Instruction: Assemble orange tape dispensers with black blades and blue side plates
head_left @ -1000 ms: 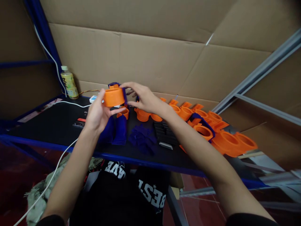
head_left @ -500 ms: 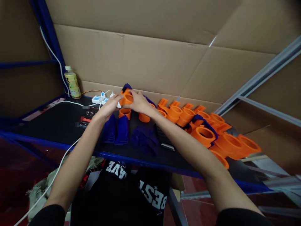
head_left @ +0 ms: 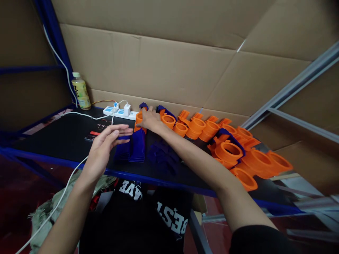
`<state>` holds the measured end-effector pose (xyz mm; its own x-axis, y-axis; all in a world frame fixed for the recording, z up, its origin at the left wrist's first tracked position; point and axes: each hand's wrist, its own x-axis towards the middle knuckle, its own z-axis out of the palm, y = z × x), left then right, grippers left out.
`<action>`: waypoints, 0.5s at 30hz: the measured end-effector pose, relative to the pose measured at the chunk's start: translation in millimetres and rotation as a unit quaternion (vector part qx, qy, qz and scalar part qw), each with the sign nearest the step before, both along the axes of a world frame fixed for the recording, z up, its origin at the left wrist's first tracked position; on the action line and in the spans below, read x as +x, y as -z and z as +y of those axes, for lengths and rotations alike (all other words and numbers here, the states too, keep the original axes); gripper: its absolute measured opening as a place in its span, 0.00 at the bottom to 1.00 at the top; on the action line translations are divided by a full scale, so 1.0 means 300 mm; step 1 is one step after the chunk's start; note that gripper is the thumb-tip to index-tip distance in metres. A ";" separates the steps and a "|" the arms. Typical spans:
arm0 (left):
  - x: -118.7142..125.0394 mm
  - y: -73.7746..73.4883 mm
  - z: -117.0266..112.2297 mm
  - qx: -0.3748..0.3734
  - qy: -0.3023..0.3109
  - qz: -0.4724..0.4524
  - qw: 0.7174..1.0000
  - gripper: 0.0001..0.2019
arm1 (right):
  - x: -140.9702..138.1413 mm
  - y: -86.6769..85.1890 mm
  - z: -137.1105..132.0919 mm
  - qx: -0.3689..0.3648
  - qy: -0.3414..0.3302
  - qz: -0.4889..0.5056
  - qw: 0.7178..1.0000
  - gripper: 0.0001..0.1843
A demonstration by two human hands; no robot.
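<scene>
Right hand [head_left: 150,119] stretched to the far edge of the counter [head_left: 66,137], grip closed over an orange ring part [head_left: 138,119] standing there beside the white power strip [head_left: 120,112]. Left hand [head_left: 103,145] empty, fingers spread, held above the near edge just beside the stacked blue pieces [head_left: 132,145]

Makeshift assembly workstation in a small workshop. Evidence: black table [head_left: 66,135] with blue metal frame, walled by plain cardboard sheets [head_left: 159,67]; batch of identical orange plastic parts [head_left: 230,151] laid out in rows; stacked blue parts [head_left: 137,144]; power strip [head_left: 119,112].
</scene>
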<state>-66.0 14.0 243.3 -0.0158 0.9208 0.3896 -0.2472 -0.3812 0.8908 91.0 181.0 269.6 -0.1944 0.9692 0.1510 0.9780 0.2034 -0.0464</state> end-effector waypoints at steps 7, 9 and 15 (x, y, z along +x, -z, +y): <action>-0.017 0.010 -0.048 -0.025 0.056 -0.005 0.998 0.16 | -0.005 0.003 0.008 -0.006 0.008 0.000 1.000 0.48; -0.020 0.010 -0.048 -0.030 0.065 -0.004 0.997 0.17 | -0.005 0.002 0.013 -0.005 0.009 0.006 1.000 0.48; -0.022 0.012 -0.040 -0.040 0.071 0.003 0.997 0.18 | 0.004 -0.025 0.019 0.005 0.013 0.032 0.999 0.47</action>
